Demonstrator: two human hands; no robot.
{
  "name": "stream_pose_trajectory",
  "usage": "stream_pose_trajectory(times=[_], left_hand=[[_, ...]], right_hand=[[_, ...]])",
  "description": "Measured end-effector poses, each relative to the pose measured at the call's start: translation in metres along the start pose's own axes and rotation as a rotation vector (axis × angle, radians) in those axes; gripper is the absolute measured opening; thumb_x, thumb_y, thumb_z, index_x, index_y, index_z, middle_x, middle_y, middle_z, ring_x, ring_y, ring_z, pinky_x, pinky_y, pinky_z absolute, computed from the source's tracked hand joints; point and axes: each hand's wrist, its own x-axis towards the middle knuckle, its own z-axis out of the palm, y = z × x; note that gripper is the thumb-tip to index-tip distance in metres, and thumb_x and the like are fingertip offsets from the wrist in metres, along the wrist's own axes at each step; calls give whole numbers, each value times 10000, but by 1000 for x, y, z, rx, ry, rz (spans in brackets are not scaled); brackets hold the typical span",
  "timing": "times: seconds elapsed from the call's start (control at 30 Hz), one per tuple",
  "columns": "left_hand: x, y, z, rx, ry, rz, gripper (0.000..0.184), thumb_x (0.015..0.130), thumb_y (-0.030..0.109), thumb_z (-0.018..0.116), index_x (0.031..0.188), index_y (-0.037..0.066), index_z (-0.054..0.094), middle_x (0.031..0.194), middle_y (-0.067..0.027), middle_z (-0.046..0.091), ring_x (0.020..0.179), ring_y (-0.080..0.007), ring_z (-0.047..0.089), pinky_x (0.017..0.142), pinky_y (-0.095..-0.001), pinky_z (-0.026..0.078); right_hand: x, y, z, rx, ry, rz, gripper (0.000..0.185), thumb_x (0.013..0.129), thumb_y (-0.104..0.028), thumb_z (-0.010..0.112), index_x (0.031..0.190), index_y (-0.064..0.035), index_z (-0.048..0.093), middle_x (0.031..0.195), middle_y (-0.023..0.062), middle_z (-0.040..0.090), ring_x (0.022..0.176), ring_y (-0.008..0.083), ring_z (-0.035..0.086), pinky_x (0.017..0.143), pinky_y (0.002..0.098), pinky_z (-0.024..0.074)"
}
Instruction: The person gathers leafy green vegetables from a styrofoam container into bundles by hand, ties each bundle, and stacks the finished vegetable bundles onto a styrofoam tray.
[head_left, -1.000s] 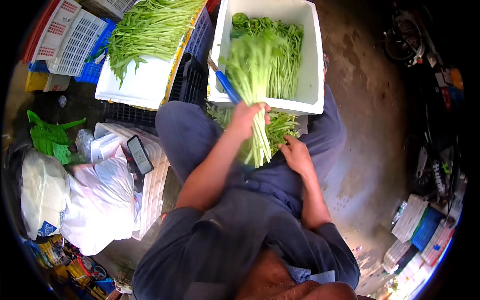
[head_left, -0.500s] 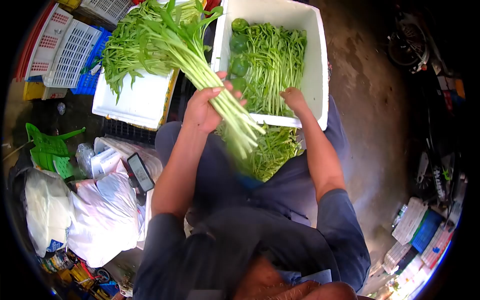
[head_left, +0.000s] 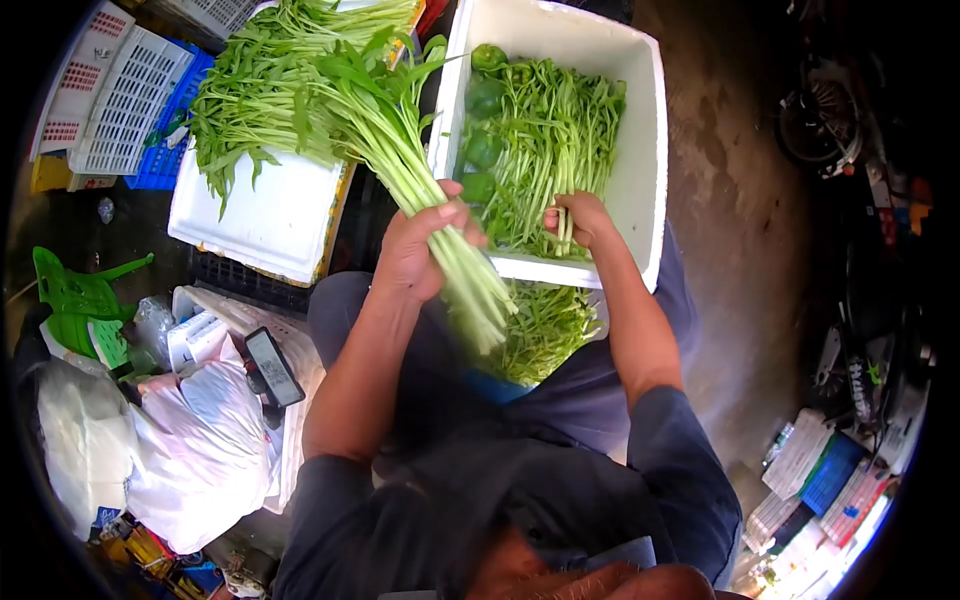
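Note:
My left hand (head_left: 420, 245) is wrapped round a bundle of water spinach (head_left: 400, 165), its leaves pointing up and away, its pale stem ends toward my lap. In the white foam box (head_left: 645, 180) my right hand (head_left: 580, 218) pinches a few green stems (head_left: 563, 205) at the near end of the greens lying there. Round green vegetables (head_left: 483, 150) line the left side of that box. Between my knees lies a heap of leafy greens (head_left: 550, 330), partly behind the bundle. More water spinach (head_left: 265, 85) is spread over a white foam lid (head_left: 260, 220) at the left.
Stacked plastic crates (head_left: 130, 95) stand at the far left. Nearer are a green plastic chair (head_left: 80, 295), white bags (head_left: 200, 440) and a device with a screen (head_left: 273, 365). A parked motorbike (head_left: 825, 110) and more crates (head_left: 830, 470) are along the right.
My right hand has closed round some stems in the foam box. The bundle in my left hand has swung slightly, its stem ends moving toward my lap. The whole view has shifted a little.

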Motion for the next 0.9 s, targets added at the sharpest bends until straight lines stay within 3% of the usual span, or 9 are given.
stream_pose_trajectory(times=[0.1,0.2,0.3,0.4,0.47,0.63,0.67,0.8,0.9], left_hand=[[-2,0,1,57,10,1,326,885,95,684,1184,51,562,818,-64,575,744,-248,616,771,-465,536],[-1,-7,2,82,-31,-1,293,902,101,676,1174,64,573,811,-55,573,744,-247,620,788,-468,525],[-5,-13,6,159,-35,-12,295,904,103,686,1168,51,565,794,-52,565,740,-240,617,761,-449,525],[-11,-22,8,224,-73,-14,284,905,94,682,1156,40,563,791,-56,569,736,-237,617,747,-438,526],[-10,-32,13,233,-82,-14,288,893,84,689,1146,34,562,792,-65,574,719,-238,616,732,-430,529],[-21,-52,20,344,-32,-18,301,856,39,701,1122,19,561,816,-96,601,679,-236,622,668,-396,541],[-22,-58,18,378,-30,-19,297,856,37,699,1119,17,562,818,-98,605,681,-233,624,663,-388,542],[-31,-64,29,464,-11,41,280,855,27,688,1108,10,568,830,-107,623,686,-223,634,654,-360,547],[-32,-70,42,558,4,37,298,849,23,690,1120,-28,577,869,-137,661,712,-223,649,657,-349,547]], right_hand=[[-98,-19,13,203,-136,-183,142,1003,-53,517,1085,45,456,729,114,610,545,212,582,711,483,596],[-147,8,6,213,-108,-305,117,996,-74,536,1008,34,492,726,115,613,549,190,572,661,400,570],[-162,44,-10,-135,148,-513,126,964,-97,584,947,27,576,690,73,594,537,154,533,527,306,455],[-207,58,1,-262,334,-630,176,965,-102,584,1095,14,612,671,51,590,542,141,545,502,297,448],[-191,85,-16,-393,383,-545,276,942,-135,624,1188,-9,630,684,69,620,573,120,584,541,326,484],[-201,107,-20,-522,526,-728,308,925,-183,644,1188,-24,647,705,186,641,578,293,615,616,403,501],[-198,110,-20,-603,562,-735,324,917,-185,648,1209,-44,650,742,229,645,660,377,641,676,439,512],[-239,99,-1,-616,575,-715,325,925,-161,628,1230,-50,652,843,255,686,840,424,677,766,480,516],[-227,119,0,-695,634,-885,369,911,-151,667,1256,-26,632,987,281,682,907,446,666,803,497,515]])
